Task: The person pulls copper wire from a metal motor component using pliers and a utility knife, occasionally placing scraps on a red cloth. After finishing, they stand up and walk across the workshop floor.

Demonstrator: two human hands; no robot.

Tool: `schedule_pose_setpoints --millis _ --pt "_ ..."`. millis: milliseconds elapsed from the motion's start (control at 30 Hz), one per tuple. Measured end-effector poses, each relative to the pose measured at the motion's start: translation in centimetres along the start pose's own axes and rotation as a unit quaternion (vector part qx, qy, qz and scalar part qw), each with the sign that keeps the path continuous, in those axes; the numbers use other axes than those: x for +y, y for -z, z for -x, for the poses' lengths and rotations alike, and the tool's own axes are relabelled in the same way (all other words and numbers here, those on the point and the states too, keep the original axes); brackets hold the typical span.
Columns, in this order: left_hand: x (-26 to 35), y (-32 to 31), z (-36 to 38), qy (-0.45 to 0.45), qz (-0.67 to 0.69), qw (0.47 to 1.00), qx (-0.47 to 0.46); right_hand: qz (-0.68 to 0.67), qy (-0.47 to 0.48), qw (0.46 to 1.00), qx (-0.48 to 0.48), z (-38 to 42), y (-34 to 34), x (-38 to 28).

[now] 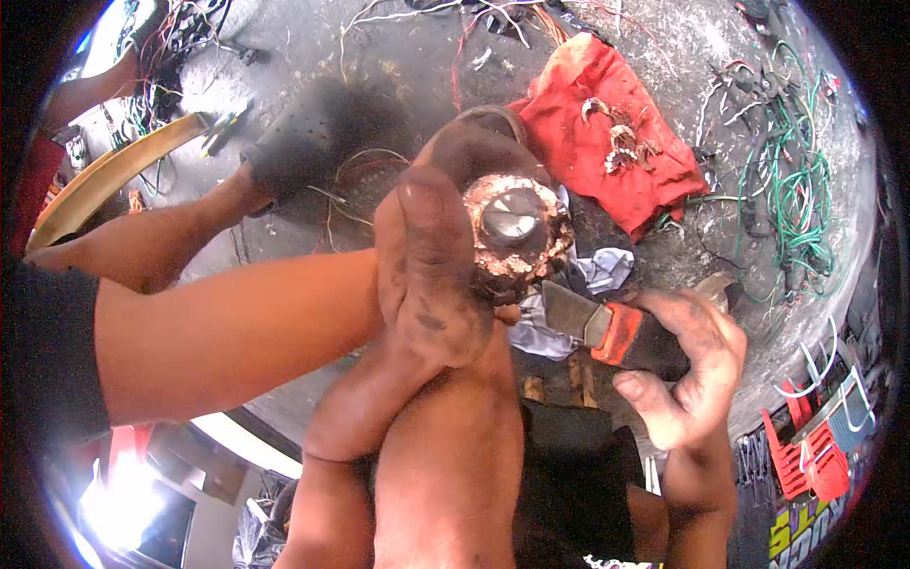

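Observation:
My left hand (431, 270) is closed around a round copper-wound motor part (485, 264), whose rough copper end faces up around a shiny round centre (513, 217). My right hand (697, 356) grips a chisel (626, 334) by its black and orange handle. The flat metal blade points left and lies just below and right of the motor part; whether it touches cannot be made out. Beyond my hands, a red cloth (607, 123) on the floor carries several curled copper pieces (621, 142).
Green wires (801, 209) lie tangled on the floor at the right. A curved yellowish strip (118, 171) and a foot in a dark clog (303, 133) are at the left. White cloth (607, 268) lies beneath my hands. Red plastic pieces (806, 455) sit at the lower right.

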State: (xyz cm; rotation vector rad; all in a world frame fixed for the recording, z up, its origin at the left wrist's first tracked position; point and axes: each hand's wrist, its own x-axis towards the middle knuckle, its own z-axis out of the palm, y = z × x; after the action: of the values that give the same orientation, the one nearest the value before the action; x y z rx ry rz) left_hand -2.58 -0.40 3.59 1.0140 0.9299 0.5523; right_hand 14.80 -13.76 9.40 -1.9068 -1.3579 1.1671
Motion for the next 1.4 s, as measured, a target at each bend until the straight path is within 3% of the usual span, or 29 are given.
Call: schedule_pose_setpoints --millis 200,300,433,633,833,933,1000,1100,1133,1167,1233,1300,1367,1400 --pt "0.3 -1.5 -0.1 0.008 -0.021 1.0 0.001 0.046 -0.023 0.999 0.004 0.5 1.7 -0.1" --pt "0.7 -2.0 0.0 0.025 -0.001 1.0 0.015 0.025 0.044 0.997 0.059 0.6 1.8 0.5" --pt "1.0 -1.3 -0.1 -0.009 -0.076 0.996 -0.039 0.032 0.022 0.997 0.061 0.7 2.0 0.6" --pt "1.4 -2.0 0.4 0.012 -0.113 0.992 -0.061 0.042 0.023 0.998 0.048 1.0 2.8 0.7" --pt "-0.1 -2.2 0.2 -0.054 -0.138 0.989 -0.013 -0.03 0.008 0.996 0.078 2.7 0.2 0.3" --pt "-1.0 -3.1 0.2 -0.019 -0.089 0.996 0.01 -0.036 0.036 0.985 0.164 3.3 -2.6 0.5" --pt "-1.0 -3.7 0.1 0.01 0.022 0.998 0.056 -0.009 0.078 0.971 0.227 2.3 -4.2 0.7" --pt "-1.9 -3.5 -0.2 -0.04 -0.004 0.999 0.034 -0.033 0.079 0.963 0.256 1.3 -5.6 1.3" --pt "-2.0 -4.1 -0.3 -0.02 -0.028 0.995 0.097 -0.063 0.093 0.959 0.261 1.1 -5.7 1.6" --pt "-1.9 -3.8 -0.5 -0.019 -0.031 0.994 0.1 -0.094 0.097 0.959 0.248 1.1 -5.4 1.7" --pt "-1.8 -3.1 -1.1 0.114 0.231 0.966 0.02 -0.186 0.052 0.968 0.163 1.4 -4.0 1.5" --pt "-1.8 -2.7 -1.1 0.136 0.244 0.959 0.044 -0.251 -0.06 0.96 0.111 2.3 -3.2 0.9" --pt "-2.4 -1.2 -1.6 0.158 0.347 0.922 -0.06 -0.295 -0.187 0.931 0.104 3.2 -2.9 0.3" --pt "-2.3 -1.3 -1.2 0.157 0.349 0.922 -0.057 -0.364 -0.192 0.906 0.101 3.1 -2.5 0.0"
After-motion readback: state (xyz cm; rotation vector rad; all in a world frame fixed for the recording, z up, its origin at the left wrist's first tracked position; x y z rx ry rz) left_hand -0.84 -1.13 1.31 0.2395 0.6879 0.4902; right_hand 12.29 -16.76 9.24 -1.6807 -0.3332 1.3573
